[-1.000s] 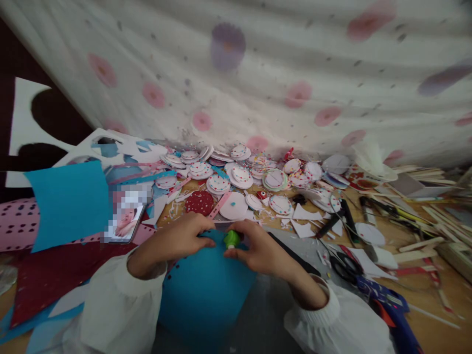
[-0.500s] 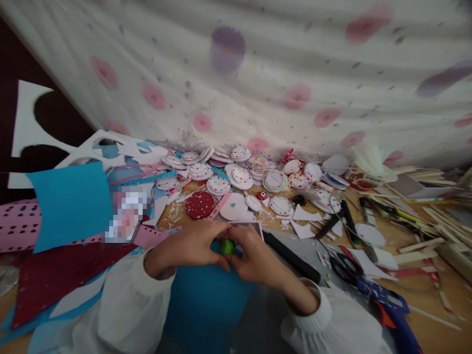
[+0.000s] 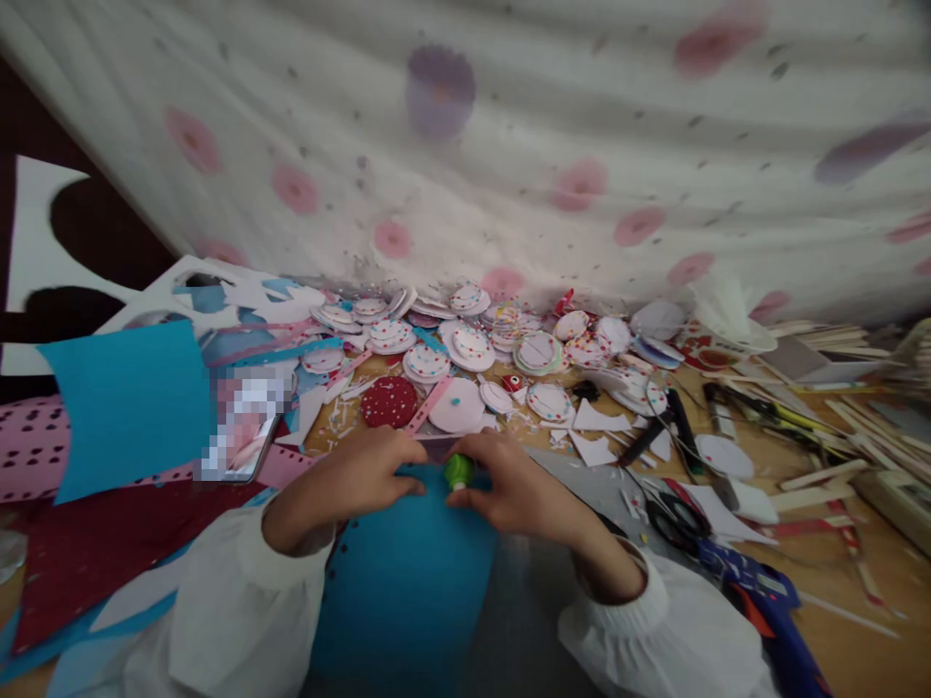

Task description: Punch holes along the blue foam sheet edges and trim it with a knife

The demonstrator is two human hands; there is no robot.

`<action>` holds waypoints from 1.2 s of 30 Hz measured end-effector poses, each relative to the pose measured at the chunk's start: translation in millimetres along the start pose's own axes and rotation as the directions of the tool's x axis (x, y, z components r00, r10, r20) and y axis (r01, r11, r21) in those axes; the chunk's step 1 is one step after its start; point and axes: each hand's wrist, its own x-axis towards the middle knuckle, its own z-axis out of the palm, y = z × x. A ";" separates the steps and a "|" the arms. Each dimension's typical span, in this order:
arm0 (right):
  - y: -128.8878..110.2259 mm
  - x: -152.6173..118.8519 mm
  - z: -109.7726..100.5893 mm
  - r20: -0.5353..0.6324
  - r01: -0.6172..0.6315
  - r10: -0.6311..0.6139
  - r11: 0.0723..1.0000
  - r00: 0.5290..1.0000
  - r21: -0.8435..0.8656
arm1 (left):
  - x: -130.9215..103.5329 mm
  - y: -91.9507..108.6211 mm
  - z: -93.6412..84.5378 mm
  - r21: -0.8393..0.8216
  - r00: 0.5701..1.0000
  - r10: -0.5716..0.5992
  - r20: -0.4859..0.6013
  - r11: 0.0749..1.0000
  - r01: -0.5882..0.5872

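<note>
Pale, creased cloth (image 3: 509, 116), printed with pink and purple flowers, hangs behind my wooden tabletop (image 3: 873, 630). Low in front of me lies a bright blue sheet (image 3: 403, 591), matte and smooth, wider at the top than I can follow past my hands. Above its upper part sits a small green bulb-shaped piece (image 3: 458, 471), rounded and glossy, with a whitish tip pointing down.

My right hand (image 3: 520, 485) has that green piece pinched between thumb and fingers, closed down to its width. My left hand (image 3: 356, 480) is curved over the sheet's upper left, thumb and forefinger parted with nothing between them; whether its other fingers touch the sheet I cannot tell. White gathered cuffs circle both my wrists.

Beyond my hands, white paper discs (image 3: 465, 346) lie in layered heaps, many ringed with red and blue dots, near a dark red disc (image 3: 389, 401) speckled white. To my left, a phone (image 3: 251, 441) rests beside a flat blue square (image 3: 131, 407), with dark red sheeting (image 3: 94, 562) below. To my right are black-handled scissors (image 3: 680, 519), a blue glue gun (image 3: 756, 582) with an orange trigger, and thin, pale wooden sticks (image 3: 821, 480)
</note>
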 end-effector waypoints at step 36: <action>-5.1 5.4 19.8 -0.016 0.024 -0.024 0.999 1.000 0.031 | 7.1 3.6 10.6 -0.060 1.000 0.008 0.026 0.998 -0.006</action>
